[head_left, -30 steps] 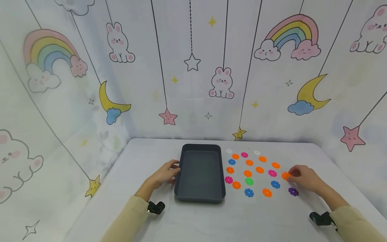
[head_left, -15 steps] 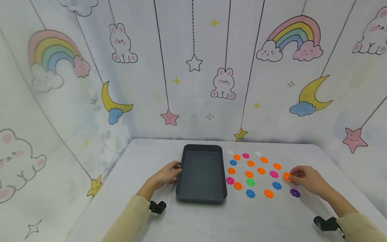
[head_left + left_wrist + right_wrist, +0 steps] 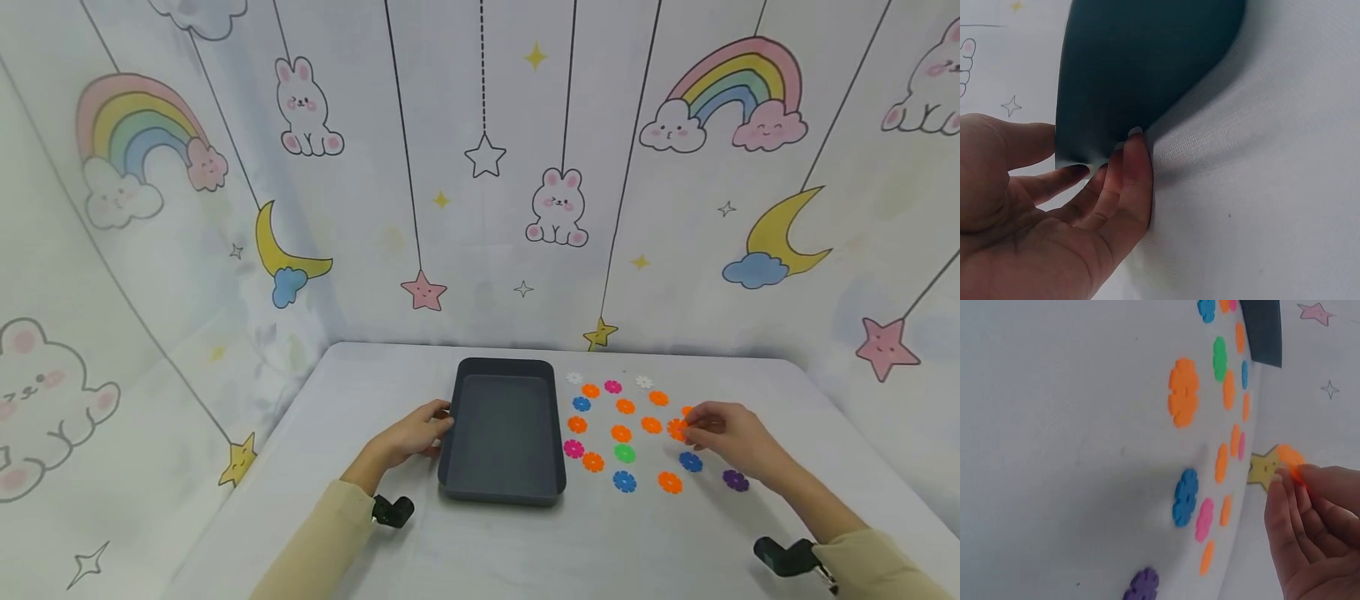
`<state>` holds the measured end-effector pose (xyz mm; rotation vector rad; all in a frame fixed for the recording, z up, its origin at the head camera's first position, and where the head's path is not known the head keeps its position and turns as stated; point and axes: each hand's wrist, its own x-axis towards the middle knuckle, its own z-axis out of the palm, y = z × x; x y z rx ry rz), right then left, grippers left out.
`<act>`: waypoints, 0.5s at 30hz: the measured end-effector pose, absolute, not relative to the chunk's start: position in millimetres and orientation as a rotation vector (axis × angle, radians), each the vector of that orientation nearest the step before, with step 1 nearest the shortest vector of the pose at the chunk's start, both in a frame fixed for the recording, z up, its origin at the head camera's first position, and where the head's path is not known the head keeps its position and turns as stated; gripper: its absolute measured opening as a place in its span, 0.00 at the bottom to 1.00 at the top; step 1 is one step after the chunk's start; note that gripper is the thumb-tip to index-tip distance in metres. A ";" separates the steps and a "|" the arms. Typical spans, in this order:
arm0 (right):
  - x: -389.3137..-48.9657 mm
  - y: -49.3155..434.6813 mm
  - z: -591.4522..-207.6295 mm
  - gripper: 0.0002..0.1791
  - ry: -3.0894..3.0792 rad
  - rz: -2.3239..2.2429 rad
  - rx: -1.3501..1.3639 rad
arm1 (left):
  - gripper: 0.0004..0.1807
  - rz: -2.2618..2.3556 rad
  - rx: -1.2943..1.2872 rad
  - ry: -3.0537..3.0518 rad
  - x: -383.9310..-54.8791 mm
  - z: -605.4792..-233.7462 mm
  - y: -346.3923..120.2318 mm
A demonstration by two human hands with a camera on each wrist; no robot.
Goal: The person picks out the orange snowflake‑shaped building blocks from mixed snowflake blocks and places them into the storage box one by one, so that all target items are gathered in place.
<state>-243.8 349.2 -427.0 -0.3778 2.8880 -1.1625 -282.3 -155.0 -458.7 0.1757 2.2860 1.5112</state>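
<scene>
A dark grey rectangular tray (image 3: 501, 433) lies on the white table. My left hand (image 3: 412, 432) holds its left side, thumb at the rim and fingertips against the outer wall, as the left wrist view (image 3: 1147, 62) of the tray's wall confirms. Between thumb and fingers my right hand (image 3: 735, 433) pinches an orange flower-shaped plastic disc (image 3: 676, 429), raised off the table. In the right wrist view that orange disc (image 3: 1290, 455) sticks out beyond the fingertips. Below the hand lie a blue flower disc (image 3: 691, 462) and a purple flower disc (image 3: 736, 480).
Several more flower discs lie scattered right of the tray, among them a green disc (image 3: 625, 453), a pink disc (image 3: 573, 449), an orange disc (image 3: 671, 482) and a white disc (image 3: 644, 382). A patterned cloth (image 3: 480, 250) hangs behind the table.
The right hand has lifted the orange disc from the table and moved left with it, towards the tray. The left hand has stayed at the tray's side.
</scene>
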 end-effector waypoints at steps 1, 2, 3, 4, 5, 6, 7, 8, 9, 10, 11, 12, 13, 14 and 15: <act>-243.8 345.2 -425.9 0.13 2.892 -1.166 -0.389 | 0.25 1.512 0.178 2.285 -282.5 -458.7 -155.1; -243.8 341.1 -425.3 0.13 2.897 -1.170 -0.386 | 0.25 1.513 0.177 2.282 -282.6 -458.6 -155.0; -243.8 337.3 -424.4 0.12 2.903 -1.168 -0.394 | 0.25 1.514 0.175 2.279 -282.7 -458.6 -154.9; -243.7 333.7 -423.6 0.12 2.906 -1.172 -0.401 | 0.25 1.515 0.175 2.276 -282.9 -458.7 -154.9; -243.7 330.2 -422.8 0.12 2.904 -1.178 -0.411 | 0.26 1.517 0.176 2.272 -283.0 -458.9 -154.9; -243.6 326.8 -422.0 0.11 2.903 -1.183 -0.420 | 0.26 1.518 0.175 2.270 -283.0 -458.9 -155.1; -243.6 323.4 -421.1 0.11 2.900 -1.188 -0.428 | 0.26 1.519 0.175 2.267 -282.8 -458.6 -155.2; -243.5 319.9 -420.2 0.11 2.899 -1.192 -0.438 | 0.26 1.520 0.173 2.263 -282.9 -458.6 -155.2; -243.4 316.5 -419.1 0.10 2.897 -1.194 -0.449 | 0.26 1.520 0.175 2.262 -282.9 -458.6 -155.4; -243.2 313.1 -418.1 0.10 2.894 -1.195 -0.464 | 0.26 1.519 0.175 2.261 -282.7 -458.4 -155.4; -243.0 309.6 -417.1 0.10 2.890 -1.198 -0.476 | 0.26 1.517 0.175 2.262 -282.6 -458.4 -155.4; -243.0 306.1 -416.1 0.10 2.887 -1.199 -0.488 | 0.26 1.514 0.173 2.263 -282.6 -458.4 -155.3; -242.9 302.5 -415.1 0.11 2.884 -1.201 -0.497 | 0.26 1.511 0.176 2.264 -282.6 -458.4 -155.3; -243.1 299.0 -414.1 0.11 2.877 -1.208 -0.506 | 0.26 1.507 0.175 2.265 -282.7 -458.5 -155.4; -243.5 295.6 -413.4 0.11 2.871 -1.214 -0.516 | 0.26 1.507 0.174 2.266 -282.7 -458.5 -155.5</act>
